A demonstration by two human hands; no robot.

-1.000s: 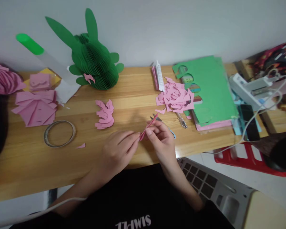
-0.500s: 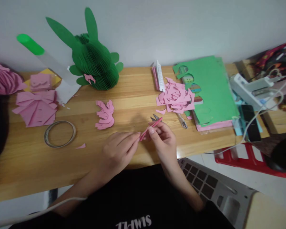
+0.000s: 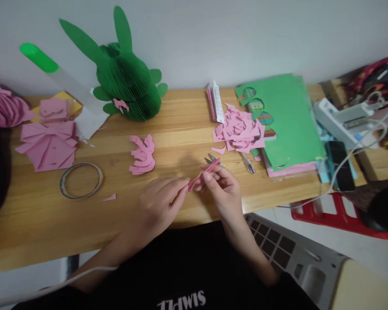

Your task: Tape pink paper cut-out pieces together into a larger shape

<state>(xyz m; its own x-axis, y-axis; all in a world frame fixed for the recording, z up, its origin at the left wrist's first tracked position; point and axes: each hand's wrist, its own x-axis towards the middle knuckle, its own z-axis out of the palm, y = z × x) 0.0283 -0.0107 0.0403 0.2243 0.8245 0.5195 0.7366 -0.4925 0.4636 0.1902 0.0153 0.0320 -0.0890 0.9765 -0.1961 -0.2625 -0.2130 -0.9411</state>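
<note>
A narrow pink paper piece [image 3: 198,177], seen nearly edge-on, is held slanting between my two hands near the table's front edge. My left hand [image 3: 163,199] pinches its lower left end between thumb and fingertips. Farther up the same paper, my right hand [image 3: 222,183] grips it with the thumb on top and the fingers curled beneath. Just beyond the right fingers lie dark scissors [image 3: 211,159], their handles hidden by that hand. Several curved pink paper cutouts [image 3: 142,155] rest in a stack left of the hands.
A heap of pink paper scraps [image 3: 239,129] lies beside green paper sheets [image 3: 287,125]. A glue tube [image 3: 217,103] and a pen [image 3: 247,163] are nearby. A green paper rabbit [image 3: 129,82] stands against the wall. A tape roll [image 3: 80,181] and folded pink paper [image 3: 48,146] sit left.
My left fingertips have parted slightly from the paper's lower end area, and the paper's angle has shifted a little. Both hands keep hold; the camera view has moved slightly.
</note>
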